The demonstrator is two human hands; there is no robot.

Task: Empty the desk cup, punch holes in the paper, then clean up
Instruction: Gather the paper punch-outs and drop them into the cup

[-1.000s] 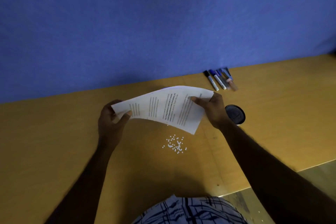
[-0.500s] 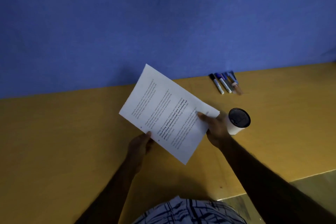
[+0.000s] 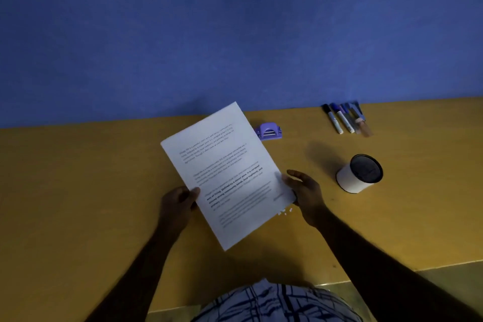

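Paper (image 3: 230, 172), a printed sheet, is being held up over the desk (image 3: 78, 191) between both hands, slanting away toward the blue wall (image 3: 235, 34). The left hand (image 3: 179, 202) is gripping the sheet's left edge, with the thumb lying on top. The right hand (image 3: 305, 192) is meeting the sheet's right corner with fairly straight fingers; whether it is pinching that corner cannot be told. A few white paper bits (image 3: 285, 211) are lying just left of the right hand, under that corner. The desk cup (image 3: 359, 174) is standing to the right of the right hand, apart from it. The hole punch (image 3: 268, 132) is sitting beyond the right hand, and the markers (image 3: 345, 119) are lying beyond the cup.
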